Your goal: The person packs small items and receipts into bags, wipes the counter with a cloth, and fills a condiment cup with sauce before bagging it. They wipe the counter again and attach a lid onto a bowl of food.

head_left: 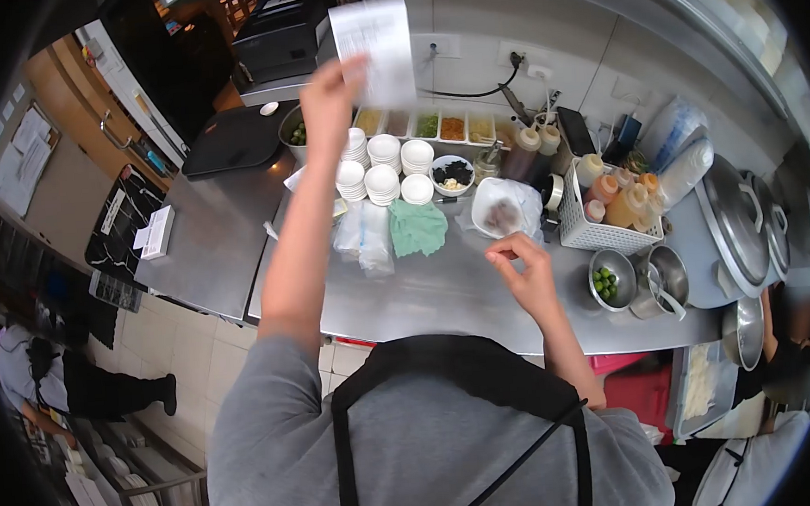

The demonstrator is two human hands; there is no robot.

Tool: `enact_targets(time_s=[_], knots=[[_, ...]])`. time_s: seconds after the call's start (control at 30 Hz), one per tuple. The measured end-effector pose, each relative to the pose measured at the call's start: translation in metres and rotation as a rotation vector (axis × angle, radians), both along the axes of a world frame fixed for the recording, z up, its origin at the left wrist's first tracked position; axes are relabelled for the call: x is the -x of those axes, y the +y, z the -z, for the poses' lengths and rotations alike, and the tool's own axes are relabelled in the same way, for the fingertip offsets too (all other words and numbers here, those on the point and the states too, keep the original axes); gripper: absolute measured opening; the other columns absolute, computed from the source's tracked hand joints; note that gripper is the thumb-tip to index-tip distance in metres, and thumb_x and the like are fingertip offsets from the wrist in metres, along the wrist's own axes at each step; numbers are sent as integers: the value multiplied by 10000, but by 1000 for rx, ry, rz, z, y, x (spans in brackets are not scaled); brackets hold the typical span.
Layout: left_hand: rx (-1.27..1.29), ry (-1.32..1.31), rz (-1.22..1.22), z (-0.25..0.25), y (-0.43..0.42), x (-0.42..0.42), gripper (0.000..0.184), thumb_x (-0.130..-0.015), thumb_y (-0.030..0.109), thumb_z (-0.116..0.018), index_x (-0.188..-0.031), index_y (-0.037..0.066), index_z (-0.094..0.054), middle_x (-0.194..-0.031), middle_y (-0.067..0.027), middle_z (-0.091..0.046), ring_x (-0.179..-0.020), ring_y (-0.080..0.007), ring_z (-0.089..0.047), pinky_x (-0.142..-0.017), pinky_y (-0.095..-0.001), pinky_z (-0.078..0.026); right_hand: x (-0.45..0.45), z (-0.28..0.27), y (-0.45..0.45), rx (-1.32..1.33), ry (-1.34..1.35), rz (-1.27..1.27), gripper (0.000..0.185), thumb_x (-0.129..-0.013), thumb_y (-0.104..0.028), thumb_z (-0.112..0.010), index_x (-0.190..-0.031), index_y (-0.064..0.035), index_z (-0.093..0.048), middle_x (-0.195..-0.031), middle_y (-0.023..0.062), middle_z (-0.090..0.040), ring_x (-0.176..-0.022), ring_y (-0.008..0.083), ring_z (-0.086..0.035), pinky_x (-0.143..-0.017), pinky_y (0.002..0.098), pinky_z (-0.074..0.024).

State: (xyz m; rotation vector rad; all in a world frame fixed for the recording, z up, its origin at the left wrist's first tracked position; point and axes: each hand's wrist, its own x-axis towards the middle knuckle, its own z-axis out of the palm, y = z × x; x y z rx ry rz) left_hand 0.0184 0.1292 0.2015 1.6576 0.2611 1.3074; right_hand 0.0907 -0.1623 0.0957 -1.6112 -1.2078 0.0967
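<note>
My left hand [329, 98] is raised at the back of the counter, its fingers closed on the edge of a white printed paper slip [382, 55]. The slip hangs near a black printer [282, 33] and is slightly blurred. Over the steel counter, my right hand [525, 272] is loosely curled, with a gap between thumb and fingers and nothing visible in it. Just beyond it sits a white container in clear plastic [504, 208] with something brownish inside. Stacks of small white cups [384, 182] and a green cloth [418, 226] lie between the two arms.
A white basket of sauce bottles [608, 231] stands right, near a metal bowl of green citrus [605, 282] and a steel pot [659, 282]. Seasoning trays [453, 128] line the wall. Large lids [735, 219] lean at far right. Other people [50, 367] stand at both sides.
</note>
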Motion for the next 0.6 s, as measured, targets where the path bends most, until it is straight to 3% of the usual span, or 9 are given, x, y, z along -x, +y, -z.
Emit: enact_targets(time_s=[0.1, 0.2, 0.27, 0.3, 0.33, 0.4, 0.43, 0.6], knots=[[172, 347, 176, 80, -65, 23, 251, -764, 4, -566, -999, 62, -631, -950, -16, -626, -821, -83, -549, -714, -202, -434, -2, 10, 5, -45, 88, 145, 182, -727, -61, -643, -890, 4, -595, -771, 75, -592, -660, 147, -545, -609, 253, -436], [324, 477, 421, 128, -126, 40, 375, -764, -55, -559, -1121, 62, -551, -1001, -82, -601, -851, -119, -558, -742, -228, -447, 3, 25, 18, -145, 341, 200, 257, -742, -92, -640, -974, 2, -583, -760, 78, -597, -653, 157, -543, -616, 259, -439], [631, 160, 533, 143, -152, 46, 528, -767, -52, -560, -1256, 72, -405, -1020, -90, -580, -900, -126, -553, -797, -241, -425, -2, 54, 21, -29, 316, 109, 293, -760, -66, -622, -1046, -18, -579, -732, 43, -584, -640, 89, -520, -596, 220, -429], [632, 184, 477, 151, -154, 47, 580, -800, -28, -537, -1316, 44, -283, -1047, -96, -569, -911, -145, -560, -795, -251, -447, 1, 54, 19, 70, 292, 55, 290, -762, -108, -620, -1034, -15, -578, -755, 81, -600, -666, 154, -549, -631, 261, -437], [647, 199, 499, 161, -153, 49, 580, -800, -28, -537, -1316, 44, -283, -1047, -96, -569, -911, -145, -560, -795, -251, -447, 5, 51, 17, 169, 269, -3, 295, -763, -151, -618, -1021, -12, -577, -778, 120, -616, -691, 219, -578, -666, 301, -446], [877, 238, 526, 180, -144, 54, 475, -823, 36, -539, -1263, 4, -364, -1043, -98, -572, -907, -136, -559, -795, -251, -441, -2, 54, 11, 258, 286, -26, 291, -761, -153, -616, -1012, -11, -583, -834, 149, -621, -729, 240, -597, -690, 318, -451], [837, 331, 534, 188, -140, 59, 354, -839, 80, -534, -1172, -15, -461, -1017, -87, -587, -887, -125, -562, -780, -253, -440, -15, 59, 7, 245, 187, 61, 278, -764, -151, -607, -1003, -11, -588, -857, 160, -617, -761, 261, -598, -703, 334, -452], [793, 330, 432, 194, -138, 71, 235, -830, 79, -550, -1046, -13, -543, -947, -65, -613, -841, -111, -567, -755, -250, -435, -137, 120, -14, 239, -84, 745, 265, -780, -196, -567, -957, -2, -597, -894, 224, -593, -882, 353, -558, -744, 372, -455]])
